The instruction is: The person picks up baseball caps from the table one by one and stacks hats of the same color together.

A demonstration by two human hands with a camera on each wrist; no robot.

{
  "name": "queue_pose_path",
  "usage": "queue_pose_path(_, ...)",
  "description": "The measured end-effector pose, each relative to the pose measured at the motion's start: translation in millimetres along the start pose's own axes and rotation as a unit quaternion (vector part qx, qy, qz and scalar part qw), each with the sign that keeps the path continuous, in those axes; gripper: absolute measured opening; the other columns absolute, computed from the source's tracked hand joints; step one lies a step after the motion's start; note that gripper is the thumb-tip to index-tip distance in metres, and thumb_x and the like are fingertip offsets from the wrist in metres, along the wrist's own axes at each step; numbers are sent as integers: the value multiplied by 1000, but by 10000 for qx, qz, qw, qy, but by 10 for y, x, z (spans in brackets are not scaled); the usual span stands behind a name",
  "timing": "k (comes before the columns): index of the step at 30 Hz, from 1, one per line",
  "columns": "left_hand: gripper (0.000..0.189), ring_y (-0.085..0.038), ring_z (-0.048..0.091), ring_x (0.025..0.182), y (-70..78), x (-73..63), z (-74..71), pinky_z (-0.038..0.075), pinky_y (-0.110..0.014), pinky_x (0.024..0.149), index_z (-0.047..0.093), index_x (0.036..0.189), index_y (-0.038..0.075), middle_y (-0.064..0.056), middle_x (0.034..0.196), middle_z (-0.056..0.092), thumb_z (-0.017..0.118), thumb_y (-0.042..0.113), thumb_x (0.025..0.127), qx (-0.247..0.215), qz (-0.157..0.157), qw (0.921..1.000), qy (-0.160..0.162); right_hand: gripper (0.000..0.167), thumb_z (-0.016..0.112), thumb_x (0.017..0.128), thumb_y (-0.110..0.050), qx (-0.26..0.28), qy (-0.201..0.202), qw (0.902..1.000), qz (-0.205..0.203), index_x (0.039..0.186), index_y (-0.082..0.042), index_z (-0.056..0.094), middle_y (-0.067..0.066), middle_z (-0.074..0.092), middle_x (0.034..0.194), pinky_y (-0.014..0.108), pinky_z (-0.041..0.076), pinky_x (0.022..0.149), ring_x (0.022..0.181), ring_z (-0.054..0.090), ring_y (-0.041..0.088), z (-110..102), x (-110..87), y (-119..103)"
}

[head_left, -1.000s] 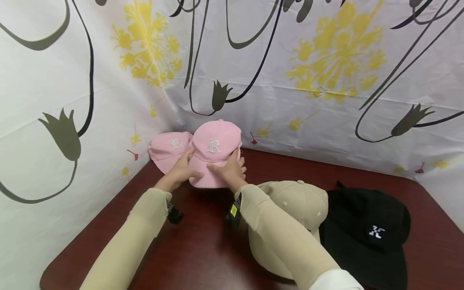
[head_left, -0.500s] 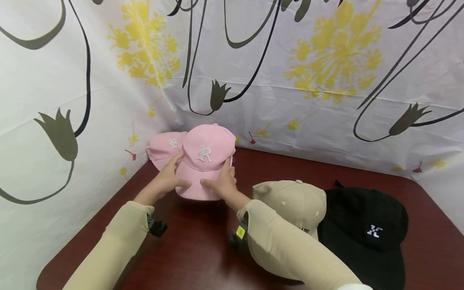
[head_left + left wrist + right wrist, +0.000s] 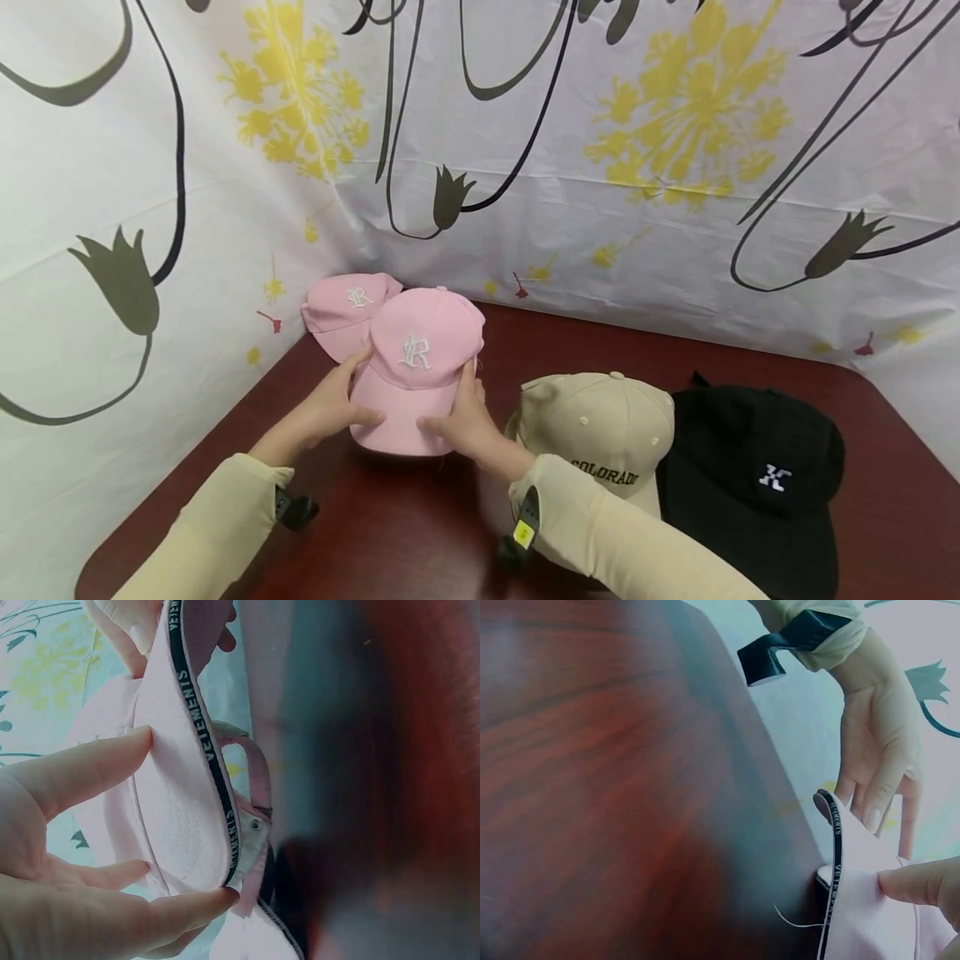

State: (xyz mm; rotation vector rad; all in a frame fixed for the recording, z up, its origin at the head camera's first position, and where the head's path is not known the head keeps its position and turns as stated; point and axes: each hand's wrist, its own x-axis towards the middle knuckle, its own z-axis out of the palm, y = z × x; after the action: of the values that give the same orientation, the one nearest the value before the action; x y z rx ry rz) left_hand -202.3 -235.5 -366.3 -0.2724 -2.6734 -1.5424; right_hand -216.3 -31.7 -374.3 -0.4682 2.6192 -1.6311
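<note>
A pink baseball cap [image 3: 431, 337] with a white embroidered letter is held between both hands, brim toward me. My left hand [image 3: 322, 408] grips its left side, thumb on the brim. The right hand [image 3: 468, 417] grips the other side, its thumb also on the brim and its fingers partly hidden behind the cap. In the left wrist view the black lettered band along the brim edge [image 3: 196, 720] shows, with the cap's strap behind it. A loose thread [image 3: 795, 921] hangs from the cap in the right wrist view. Behind it to the left lies a second pink cap [image 3: 337, 308].
A beige cap [image 3: 600, 417] marked COLORADO stands right of centre, partly behind the right sleeve. Beside it lies a black cap [image 3: 757, 450]. The dark red table [image 3: 397, 533] meets a white patterned curtain [image 3: 570, 233] at the back and left.
Both hands have brought the pink cap nearer and slightly left, away from the back curtain. More of the second pink cap and the beige cap's lettering now shows.
</note>
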Motion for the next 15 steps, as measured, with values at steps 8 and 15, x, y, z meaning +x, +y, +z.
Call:
queue_pose_path(8,94,-47,24,123,-73,-139,103,23,-58,98,22,141,-3,-36,133,25,79,12,67,424,-177,9989,-1,116,78,64,-1,-45,-133,9997,-224,145,0,-4,36,18,139,50,25,102,129,18,44,13,-194,160)
queue_pose_path(15,95,-47,27,119,-96,-203,147,27,-57,96,22,139,-5,-37,129,29,79,18,67,665,-32,9978,-1,115,78,62,2,-76,-191,9985,-511,145,2,-2,36,19,138,51,25,101,127,20,45,13,-286,208)
